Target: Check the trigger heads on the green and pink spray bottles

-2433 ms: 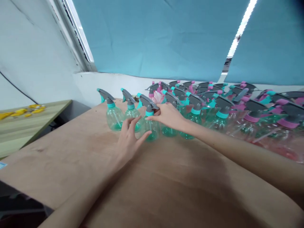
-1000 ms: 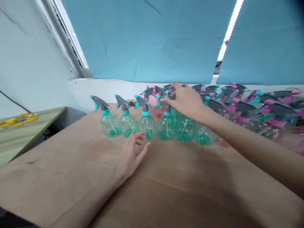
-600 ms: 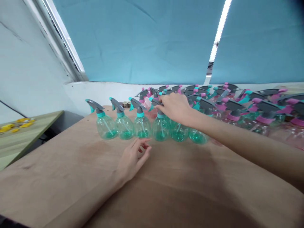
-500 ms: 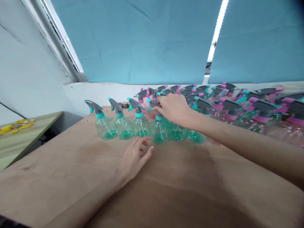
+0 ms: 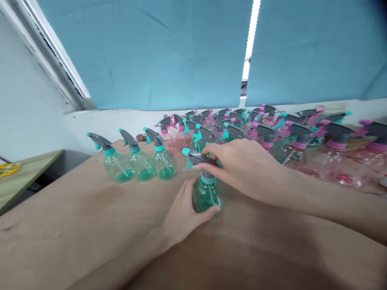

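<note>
A green spray bottle with a grey trigger head and turquoise collar is in front of me, between both hands. My right hand grips its grey head with thumb and fingers. Around the clear green body curves my left hand, thumb at the front and fingers on the left side, partly hidden by the bottle. To the left, three similar green spray bottles stand in a row, nozzles facing left.
Behind and to the right, several pink spray bottles and green ones crowd together on the wooden table. A blue curtain hangs at the back. At far left is a lower table with yellow items.
My right hand has brought a green spray bottle out of the row toward me. My left hand, before empty beside the row, has closed around its body. The view has shifted right.
</note>
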`<state>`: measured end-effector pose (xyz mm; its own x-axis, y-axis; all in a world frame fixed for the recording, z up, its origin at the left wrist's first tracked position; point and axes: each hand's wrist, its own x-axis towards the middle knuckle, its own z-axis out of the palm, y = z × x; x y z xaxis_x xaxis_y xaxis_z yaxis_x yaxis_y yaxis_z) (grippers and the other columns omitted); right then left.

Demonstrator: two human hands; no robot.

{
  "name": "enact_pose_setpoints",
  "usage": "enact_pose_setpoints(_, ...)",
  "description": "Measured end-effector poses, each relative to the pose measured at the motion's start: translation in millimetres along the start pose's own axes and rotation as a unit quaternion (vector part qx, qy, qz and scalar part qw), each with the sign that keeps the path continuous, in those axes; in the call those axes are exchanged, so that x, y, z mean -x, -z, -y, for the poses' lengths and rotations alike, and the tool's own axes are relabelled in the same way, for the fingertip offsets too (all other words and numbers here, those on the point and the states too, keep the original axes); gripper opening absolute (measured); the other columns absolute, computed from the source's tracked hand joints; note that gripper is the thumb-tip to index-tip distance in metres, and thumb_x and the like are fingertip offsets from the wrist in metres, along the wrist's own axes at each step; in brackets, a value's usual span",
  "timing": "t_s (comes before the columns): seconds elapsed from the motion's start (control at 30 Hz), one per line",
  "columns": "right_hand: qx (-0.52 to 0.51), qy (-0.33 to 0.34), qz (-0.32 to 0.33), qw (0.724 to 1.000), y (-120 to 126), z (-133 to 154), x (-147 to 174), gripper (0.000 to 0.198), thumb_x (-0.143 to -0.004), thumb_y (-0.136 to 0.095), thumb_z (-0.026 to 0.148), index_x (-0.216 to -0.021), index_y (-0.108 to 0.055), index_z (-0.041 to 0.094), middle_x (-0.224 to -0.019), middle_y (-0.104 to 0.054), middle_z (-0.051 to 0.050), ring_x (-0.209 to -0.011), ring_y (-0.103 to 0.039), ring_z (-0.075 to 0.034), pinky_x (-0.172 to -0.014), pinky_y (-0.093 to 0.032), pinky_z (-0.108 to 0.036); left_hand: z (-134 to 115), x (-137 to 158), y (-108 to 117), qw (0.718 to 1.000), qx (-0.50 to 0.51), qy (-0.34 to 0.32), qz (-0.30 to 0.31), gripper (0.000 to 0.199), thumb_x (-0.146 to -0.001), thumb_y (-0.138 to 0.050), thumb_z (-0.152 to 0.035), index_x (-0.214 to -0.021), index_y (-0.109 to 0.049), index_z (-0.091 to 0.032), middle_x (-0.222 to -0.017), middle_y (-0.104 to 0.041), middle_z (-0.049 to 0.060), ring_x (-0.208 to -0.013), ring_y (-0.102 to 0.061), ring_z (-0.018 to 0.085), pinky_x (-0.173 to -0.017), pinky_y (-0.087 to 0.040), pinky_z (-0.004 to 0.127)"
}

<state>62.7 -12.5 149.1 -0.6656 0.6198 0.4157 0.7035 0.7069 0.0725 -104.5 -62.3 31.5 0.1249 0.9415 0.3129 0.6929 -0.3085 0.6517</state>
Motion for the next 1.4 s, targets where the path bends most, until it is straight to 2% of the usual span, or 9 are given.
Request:
enact_pose_setpoints(0.17,-0.168,-0.012,0.084,0.982,-2.6,-42.8,34.6,0.059,-0.080,-0.044,0.065,-0.117,-0.055,0.020,-0.091,-0.068,-0.005,-0.077,-0.064,-0.024,-0.063,-0.045,-0.036,-16.7,-1.1,-19.2,0.999,0.028,-0.021,0.032,0.070,-0.078,-0.069,-0.042,-0.135,-0.032,-0.026,-0.133,-0.047,0.008,-0.123,-0.043,0.031,-0.099,-0.036,0.048)
enact_pose_setpoints(0.23,-0.274,0.005,0.114,0.955,-9.5,-60.2,48.6,0.065,-0.075,-0.056,0.062,-0.126,-0.047,0.022,-0.117,-0.062,-0.007,-0.102,-0.059,-0.025,-0.080,-0.047,-0.038,-21.6,-2.5,-26.5,0.997,0.044,-0.037,0.048,0.071,-0.078,-0.070,-0.040,-0.136,-0.030,-0.026,-0.132,-0.047,0.008,-0.122,-0.045,0.031,-0.098,-0.038,0.048)
enact_pose_setpoints(0.33,-0.397,-0.018,0.089,0.913,-23.2,-73.7,67.7,0.067,-0.072,-0.067,0.049,-0.130,-0.043,0.026,-0.131,-0.054,-0.005,-0.117,-0.051,-0.024,-0.092,-0.044,-0.037,-29.6,-5.1,-38.5,0.994,0.067,-0.054,0.069,0.072,-0.078,-0.070,-0.037,-0.136,-0.029,-0.027,-0.133,-0.046,0.008,-0.122,-0.044,0.031,-0.098,-0.038,0.050)
enact_pose_setpoints(0.47,-0.471,-0.082,0.030,0.878,-34.5,-71.3,82.8,0.056,-0.073,-0.069,0.035,-0.124,-0.046,0.028,-0.114,-0.061,-0.002,-0.098,-0.060,-0.021,-0.076,-0.050,-0.032,-43.3,-10.5,-57.3,0.988,0.092,-0.075,0.094,0.071,-0.077,-0.072,-0.037,-0.134,-0.031,-0.026,-0.133,-0.046,0.009,-0.123,-0.043,0.030,-0.099,-0.037,0.050)
enact_pose_setpoints(0.57,-0.505,-0.083,-0.018,0.859,-34.1,-67.5,84.9,0.037,-0.076,-0.067,0.034,-0.109,-0.053,0.024,-0.093,-0.063,0.000,-0.084,-0.061,-0.018,-0.067,-0.050,-0.030,-53.4,-18.4,-70.3,0.984,0.097,-0.103,0.110,0.074,-0.076,-0.072,-0.039,-0.135,-0.029,-0.024,-0.135,-0.044,0.010,-0.126,-0.040,0.030,-0.101,-0.037,0.048)
enact_pose_setpoints(0.73,-0.557,-0.088,-0.068,0.823,-32.0,-69.6,84.3,0.027,-0.080,-0.062,0.038,-0.098,-0.056,0.018,-0.093,-0.060,-0.002,-0.100,-0.058,-0.021,-0.083,-0.047,-0.032,-59.9,-35.5,-84.1,0.975,0.086,-0.155,0.131,0.077,-0.077,-0.070,-0.039,-0.137,-0.026,-0.019,-0.139,-0.039,0.014,-0.129,-0.036,0.032,-0.104,-0.033,0.049)
enact_pose_setpoints(0.87,-0.573,-0.134,-0.089,0.804,-36.1,-73.6,86.5,0.024,-0.082,-0.059,0.040,-0.091,-0.056,0.018,-0.090,-0.059,-0.002,-0.097,-0.058,-0.020,-0.082,-0.046,-0.032,-57.3,-43.4,-89.4,0.977,0.072,-0.153,0.128,0.078,-0.074,-0.071,-0.042,-0.135,-0.027,-0.019,-0.138,-0.040,0.014,-0.128,-0.037,0.032,-0.103,-0.033,0.050)
enact_pose_setpoints(1.13,-0.569,-0.121,-0.072,0.810,-43.4,-78.8,88.3,0.020,-0.083,-0.058,0.040,-0.092,-0.054,0.022,-0.076,-0.056,0.003,-0.073,-0.057,-0.014,-0.072,-0.045,-0.031,-48.4,-43.0,-79.6,0.974,-0.011,-0.168,0.153,0.086,-0.071,-0.072,-0.053,-0.138,-0.026,-0.026,-0.137,-0.042,0.012,-0.127,-0.036,0.036,-0.101,-0.032,0.054)
enact_pose_setpoints(1.4,-0.518,-0.141,-0.051,0.842,-32.2,-88.0,91.7,0.011,-0.082,-0.057,0.037,-0.081,-0.054,0.027,-0.061,-0.053,0.004,-0.054,-0.051,-0.013,-0.049,-0.040,-0.027,-9.8,-41.0,-62.9,0.965,-0.154,-0.133,0.165,0.060,-0.083,-0.062,-0.041,-0.135,-0.038,-0.023,-0.136,-0.045,0.011,-0.123,-0.043,0.032,-0.100,-0.034,0.051)
